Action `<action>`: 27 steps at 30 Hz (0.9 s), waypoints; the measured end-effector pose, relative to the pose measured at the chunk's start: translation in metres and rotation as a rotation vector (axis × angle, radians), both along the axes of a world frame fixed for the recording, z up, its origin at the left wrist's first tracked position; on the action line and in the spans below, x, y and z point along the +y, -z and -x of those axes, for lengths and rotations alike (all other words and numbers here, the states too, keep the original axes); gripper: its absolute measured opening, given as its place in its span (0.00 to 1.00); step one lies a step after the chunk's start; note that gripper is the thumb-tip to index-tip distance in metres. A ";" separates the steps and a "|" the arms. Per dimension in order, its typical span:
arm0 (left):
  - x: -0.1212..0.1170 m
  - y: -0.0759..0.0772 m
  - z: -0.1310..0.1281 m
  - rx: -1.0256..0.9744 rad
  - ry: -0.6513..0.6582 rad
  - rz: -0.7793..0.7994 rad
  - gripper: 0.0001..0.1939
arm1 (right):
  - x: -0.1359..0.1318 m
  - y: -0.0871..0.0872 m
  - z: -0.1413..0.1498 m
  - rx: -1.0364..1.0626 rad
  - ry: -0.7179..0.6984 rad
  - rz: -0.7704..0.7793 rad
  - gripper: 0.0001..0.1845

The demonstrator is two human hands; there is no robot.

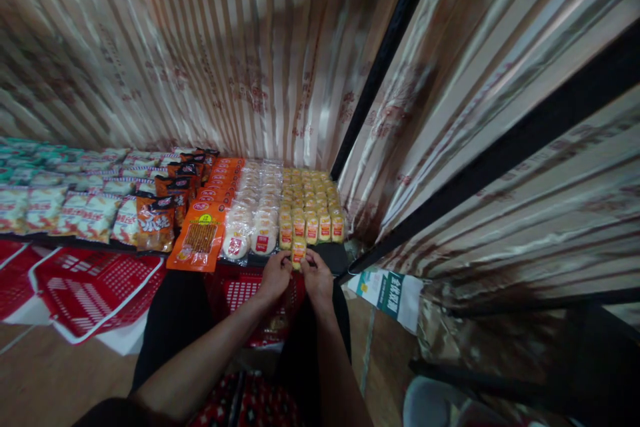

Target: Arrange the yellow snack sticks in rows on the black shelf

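Observation:
Between the fingertips of my left hand (276, 276) and my right hand (318, 275) is a small yellow snack packet (299, 253) with a red and white label. Both hands pinch it from its two sides, at the front edge of a dark shelf (330, 257). Just behind it stand rows of matching yellow packets (312, 225). To their left lie clear-wrapped round white cakes (264, 233) with red labels. Further left are flat orange snack bags (203, 230) with brown sticks showing.
Brown bags (155, 221) and rows of white snack bags (95, 213) fill the shelf's left. Red baskets (100, 280) stand below, one between my legs. Dark metal poles (385, 60) slant before the pleated sheeting (280, 47). A green-and-white printed sheet (393, 295) lies at right.

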State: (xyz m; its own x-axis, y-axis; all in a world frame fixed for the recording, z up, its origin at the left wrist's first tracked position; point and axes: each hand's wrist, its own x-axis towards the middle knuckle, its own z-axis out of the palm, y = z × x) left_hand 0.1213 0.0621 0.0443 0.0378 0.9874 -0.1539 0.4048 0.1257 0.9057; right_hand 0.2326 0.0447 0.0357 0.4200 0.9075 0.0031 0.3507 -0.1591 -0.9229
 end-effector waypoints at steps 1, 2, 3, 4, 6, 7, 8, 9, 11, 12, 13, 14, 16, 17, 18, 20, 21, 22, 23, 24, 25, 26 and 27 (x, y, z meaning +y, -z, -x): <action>0.000 0.000 0.000 0.014 -0.004 -0.001 0.16 | 0.001 0.002 0.000 0.000 0.002 -0.007 0.19; 0.001 0.000 -0.001 0.032 -0.008 -0.006 0.16 | 0.001 0.004 0.001 0.000 0.005 -0.010 0.20; 0.001 0.000 -0.001 0.052 -0.010 -0.016 0.16 | 0.002 0.005 0.001 -0.003 0.011 -0.011 0.20; 0.001 0.000 -0.002 0.071 -0.005 -0.029 0.17 | 0.002 0.006 0.001 -0.008 0.019 -0.011 0.20; 0.001 -0.001 -0.003 0.098 0.018 -0.051 0.17 | 0.003 0.007 0.001 -0.023 0.037 -0.019 0.21; 0.001 -0.001 -0.004 0.107 0.028 -0.058 0.17 | 0.004 0.008 0.001 -0.031 0.045 -0.029 0.21; 0.002 -0.001 -0.005 0.110 0.036 -0.060 0.18 | 0.004 0.008 0.001 -0.039 0.051 -0.041 0.21; 0.002 -0.002 -0.007 0.109 0.039 -0.057 0.18 | 0.005 0.008 0.001 -0.045 0.058 -0.055 0.21; 0.003 -0.003 -0.009 0.091 0.034 -0.050 0.19 | 0.007 0.008 0.001 -0.046 0.071 -0.083 0.21; 0.003 -0.004 -0.010 0.079 0.028 -0.052 0.20 | 0.008 0.008 0.001 -0.041 0.077 -0.093 0.21; 0.003 -0.004 -0.011 0.067 0.023 -0.056 0.21 | 0.009 0.009 0.001 -0.034 0.084 -0.101 0.22; 0.004 -0.004 -0.011 0.055 0.017 -0.060 0.22 | 0.010 0.009 0.002 -0.028 0.090 -0.104 0.22; 0.003 -0.003 -0.012 0.031 0.000 -0.063 0.24 | 0.011 0.009 0.002 -0.018 0.101 -0.103 0.23; 0.003 -0.002 -0.013 0.020 -0.009 -0.062 0.24 | 0.011 0.009 0.002 -0.015 0.103 -0.102 0.23; 0.003 -0.001 -0.013 0.009 -0.017 -0.060 0.24 | 0.010 0.009 0.003 -0.011 0.102 -0.102 0.23; 0.003 0.001 -0.013 -0.010 -0.026 -0.070 0.23 | 0.010 0.007 0.003 -0.001 0.096 -0.105 0.22; 0.003 0.002 -0.013 -0.019 -0.026 -0.082 0.23 | 0.010 0.006 0.003 0.005 0.094 -0.105 0.22; 0.002 0.002 -0.014 -0.026 -0.022 -0.095 0.23 | 0.010 0.005 0.003 0.012 0.089 -0.105 0.22; 0.002 0.003 -0.014 -0.031 -0.018 -0.107 0.23 | 0.010 0.004 0.004 0.021 0.088 -0.106 0.22; 0.002 0.003 -0.014 -0.033 -0.013 -0.115 0.23 | 0.010 0.003 0.004 0.028 0.088 -0.108 0.22; 0.003 0.002 -0.015 -0.032 -0.008 -0.121 0.23 | 0.010 0.003 0.004 0.034 0.091 -0.109 0.23; 0.003 0.002 -0.015 -0.027 -0.004 -0.124 0.23 | 0.011 0.002 0.005 0.039 0.095 -0.111 0.23; 0.003 0.001 -0.015 -0.022 0.000 -0.126 0.22 | 0.011 0.002 0.005 0.043 0.098 -0.113 0.23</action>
